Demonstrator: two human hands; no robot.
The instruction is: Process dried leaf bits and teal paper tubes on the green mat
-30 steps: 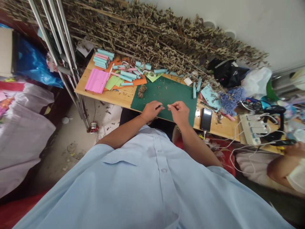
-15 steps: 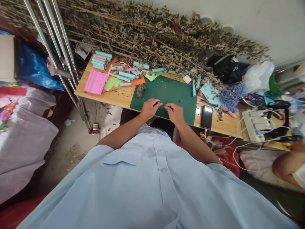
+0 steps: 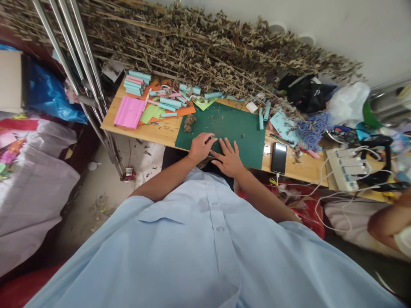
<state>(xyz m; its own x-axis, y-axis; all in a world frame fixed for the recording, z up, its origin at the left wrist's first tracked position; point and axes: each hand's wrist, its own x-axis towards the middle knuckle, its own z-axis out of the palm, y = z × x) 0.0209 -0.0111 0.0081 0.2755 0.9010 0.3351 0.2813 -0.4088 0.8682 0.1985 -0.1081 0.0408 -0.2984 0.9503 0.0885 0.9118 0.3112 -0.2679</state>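
My left hand [image 3: 201, 147] is closed over the front edge of the green mat [image 3: 221, 122], its fingertips pinched around something small that I cannot make out. Just right of it, my right hand [image 3: 227, 158] lies with fingers spread at the mat's near edge, palm down. A brown clump of dried plant matter [image 3: 189, 122] sits on the mat's left side, beyond my left hand. Small crumbs are scattered over the mat, with one little piece [image 3: 243, 136] to the right.
Dried leafy stalks [image 3: 199, 47] are heaped along the back. Blue and pink paper rolls [image 3: 170, 102] and folded pink paper [image 3: 129, 112] lie left. A phone [image 3: 278, 157], a power strip [image 3: 342, 169] and blue yarn [image 3: 314, 128] are right. Metal poles [image 3: 80, 64] stand left; another person's arm [image 3: 385, 224] shows right.
My right hand has opened from a pinch into spread fingers and moved slightly left, down onto the mat's near edge. My left hand has stayed nearly in place.
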